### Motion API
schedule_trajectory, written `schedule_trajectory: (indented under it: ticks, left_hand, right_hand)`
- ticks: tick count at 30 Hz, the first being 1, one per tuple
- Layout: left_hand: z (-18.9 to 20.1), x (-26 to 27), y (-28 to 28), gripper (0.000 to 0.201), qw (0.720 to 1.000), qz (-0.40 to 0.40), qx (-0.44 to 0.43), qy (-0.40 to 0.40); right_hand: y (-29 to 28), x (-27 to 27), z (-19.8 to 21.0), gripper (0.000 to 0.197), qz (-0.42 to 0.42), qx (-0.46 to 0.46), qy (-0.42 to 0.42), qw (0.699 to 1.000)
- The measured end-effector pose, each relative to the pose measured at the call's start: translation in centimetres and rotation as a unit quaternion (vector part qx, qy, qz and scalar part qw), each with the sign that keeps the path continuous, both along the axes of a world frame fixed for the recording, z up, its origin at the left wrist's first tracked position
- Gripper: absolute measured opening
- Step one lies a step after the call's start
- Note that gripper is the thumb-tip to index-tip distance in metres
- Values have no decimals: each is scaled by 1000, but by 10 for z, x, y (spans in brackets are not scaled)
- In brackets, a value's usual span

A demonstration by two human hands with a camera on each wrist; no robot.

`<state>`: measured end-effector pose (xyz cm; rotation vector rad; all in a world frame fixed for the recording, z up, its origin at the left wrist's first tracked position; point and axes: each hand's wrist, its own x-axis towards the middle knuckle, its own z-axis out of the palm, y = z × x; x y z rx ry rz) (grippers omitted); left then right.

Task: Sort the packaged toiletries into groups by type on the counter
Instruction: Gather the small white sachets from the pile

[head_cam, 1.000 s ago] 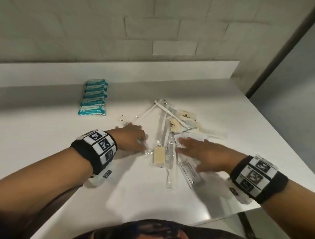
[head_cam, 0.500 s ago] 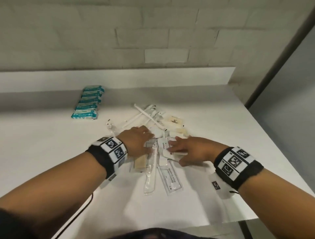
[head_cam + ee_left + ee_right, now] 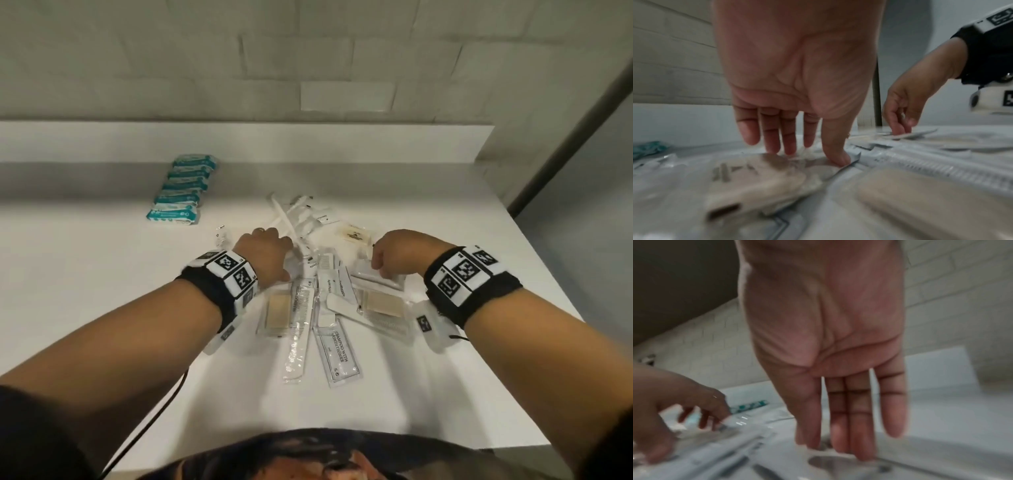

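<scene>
A jumble of clear-wrapped toiletries lies mid-counter in the head view: a soap bar, a comb, a shampoo sachet, a toothpaste tube, a second soap, toothbrushes and a labelled soap farther back. My left hand rests on the pile's left side; in the left wrist view the left hand has straight fingers, thumb pressing a packet. My right hand touches packets on the right, and the right hand shows straight fingertips on plastic.
A neat row of teal packets sits at the back left of the white counter. A small clear packet lies alone left of the pile. A raised ledge backs the counter; its right edge drops off near my right wrist.
My hands have spread apart. The right hand slid rightward, and a soap and comb packet now lie farther right, fanning the pile out.
</scene>
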<state>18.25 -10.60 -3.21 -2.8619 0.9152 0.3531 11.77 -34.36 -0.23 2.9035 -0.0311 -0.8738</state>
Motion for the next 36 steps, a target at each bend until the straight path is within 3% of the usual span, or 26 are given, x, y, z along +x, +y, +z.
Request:
schedule_trajectory:
  ticks: [4,7,10,12,14,16,18,20,22,26,29,30,31,33,34,36]
  left_hand:
    - [-5,6,1,63,999,37,19,-8]
    - [-6,6,-1,59,998,48,48,-10]
    - [-4,7,-3,61,994,51,97,-9]
    - [-1,3,-2,56,993,50,108,-3]
    - [5,-3,0,46,997,42,55,-32]
    - [12,-12,0,36,995,11,-81,-53]
    - [21,-25,-5,30,980,-41,-191,44]
    - [26,-38,-16,31,969,-72,-170,164]
    - [23,-44,-26,35,974,-80,-86,196]
    - [27,-28,-12,30,985,-42,-78,148]
    - [33,-11,13,33,983,44,-145,101]
    - [34,-6,19,35,980,79,-164,78]
    - [34,-3,25,38,977,109,-174,60]
    - [35,0,30,40,973,143,-174,53]
    - [35,0,31,41,973,147,-167,58]
    - [35,-3,31,38,978,130,-143,78]
  right_hand:
    - [-24,-10,-9,30,-99,60,-87,989]
    - [-21,-18,-19,51,-151,149,-88,973]
    - [-12,-17,-27,60,-161,137,-64,975]
    - [-10,-13,-26,52,-127,79,-34,988]
    - [-10,-12,-22,34,-100,51,-67,991]
    - [-8,-18,-15,31,-88,100,-130,982]
    - [3,-30,-6,30,-37,194,-112,974]
    - [18,-43,-3,30,22,231,-17,973]
    - [23,-50,-7,35,57,173,45,982]
    - [3,-51,0,16,45,82,-19,995]
    - [6,-64,8,19,87,152,-40,984]
    - [17,-73,10,9,107,182,-17,977]
    - [27,-80,8,11,135,206,6,969]
    - [47,-90,0,48,211,204,46,955]
    - [52,-92,-3,57,250,174,48,951]
    - [50,-88,-8,58,278,161,12,947]
